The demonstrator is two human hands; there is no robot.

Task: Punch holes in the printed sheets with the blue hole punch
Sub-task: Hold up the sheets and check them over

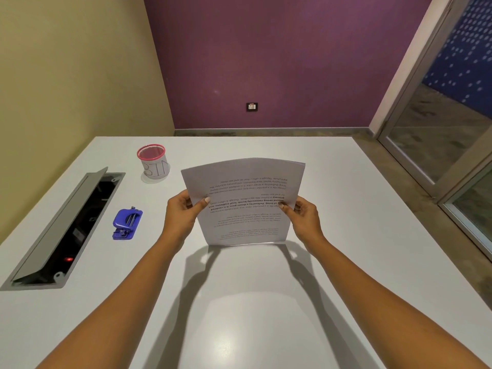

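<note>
Squaring the sheets (243, 201) on edge mid-table, left hand (183, 211) and right hand (303, 217) pinching their sides; next, carry them to the punch (127, 223) near the left edge.

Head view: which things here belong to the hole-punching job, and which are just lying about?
Part of the job:
- printed sheets, held by left hand and right hand
- blue hole punch, untouched on the table

Lying about:
- pink-rimmed cup
- open cable box set in the table

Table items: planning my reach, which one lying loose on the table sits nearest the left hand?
The blue hole punch; the pink-rimmed mesh cup stands farther back.
</note>
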